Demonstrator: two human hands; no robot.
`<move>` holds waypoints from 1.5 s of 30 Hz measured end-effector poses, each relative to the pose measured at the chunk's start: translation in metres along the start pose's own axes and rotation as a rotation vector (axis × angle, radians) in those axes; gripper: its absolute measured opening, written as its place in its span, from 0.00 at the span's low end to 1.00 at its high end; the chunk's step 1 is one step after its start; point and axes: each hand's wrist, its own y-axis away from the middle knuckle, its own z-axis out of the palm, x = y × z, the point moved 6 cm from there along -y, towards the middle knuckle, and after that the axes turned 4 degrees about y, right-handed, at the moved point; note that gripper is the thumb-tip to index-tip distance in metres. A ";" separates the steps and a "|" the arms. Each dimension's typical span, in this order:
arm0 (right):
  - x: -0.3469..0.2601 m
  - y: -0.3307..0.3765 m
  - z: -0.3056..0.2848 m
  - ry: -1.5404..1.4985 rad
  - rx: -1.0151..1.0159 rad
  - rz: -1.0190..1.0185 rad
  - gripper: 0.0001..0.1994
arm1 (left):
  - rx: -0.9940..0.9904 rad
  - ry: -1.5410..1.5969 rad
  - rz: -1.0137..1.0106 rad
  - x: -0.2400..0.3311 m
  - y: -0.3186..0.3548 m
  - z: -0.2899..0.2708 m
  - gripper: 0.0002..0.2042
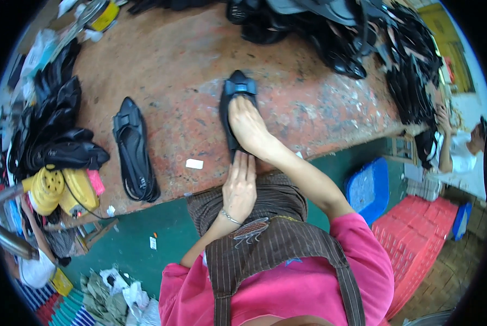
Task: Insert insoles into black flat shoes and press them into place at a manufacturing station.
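A black pointed flat shoe (224, 117) with a bow on its toe lies on the worn table in front of me, toe pointing away. My right hand (249, 126) reaches into its opening, closed on the shoe, fingers pressed together and tips hidden under the bow. At the heel end, my left hand (239, 187) holds the back of the shoe with its fingers close together; its thumb is out of sight. To the left, a similar black bow flat (130, 149) rests upright on the tabletop, its insole showing. Neither hand touches that one.
Piles of black shoes (56, 125) crowd the table's left side, with more shoe parts (319, 32) along the far right. A yellow tool (72, 190) sits at the left edge. A small white label (194, 163) lies nearby. A blue basin (367, 190) and red crates (417, 231) stand right.
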 end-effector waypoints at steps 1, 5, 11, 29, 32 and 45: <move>0.001 -0.002 0.004 0.063 0.017 -0.027 0.14 | 0.019 -0.027 0.024 0.001 -0.001 -0.002 0.28; 0.001 0.001 0.000 0.318 0.446 -0.087 0.14 | -0.007 -0.006 -0.009 0.001 -0.003 -0.002 0.23; 0.000 -0.024 0.010 0.170 0.066 -0.137 0.09 | 0.005 -0.028 -0.008 0.009 -0.012 -0.018 0.18; 0.208 -0.032 -0.168 0.284 0.686 0.067 0.03 | 0.295 0.023 -0.322 -0.069 -0.051 -0.167 0.06; 0.157 -0.011 -0.148 0.361 0.589 0.103 0.04 | 0.698 -0.227 -0.299 -0.077 -0.021 -0.241 0.06; 0.139 0.000 -0.141 -0.090 0.686 0.241 0.12 | 0.146 -0.450 -0.702 -0.179 0.033 -0.226 0.20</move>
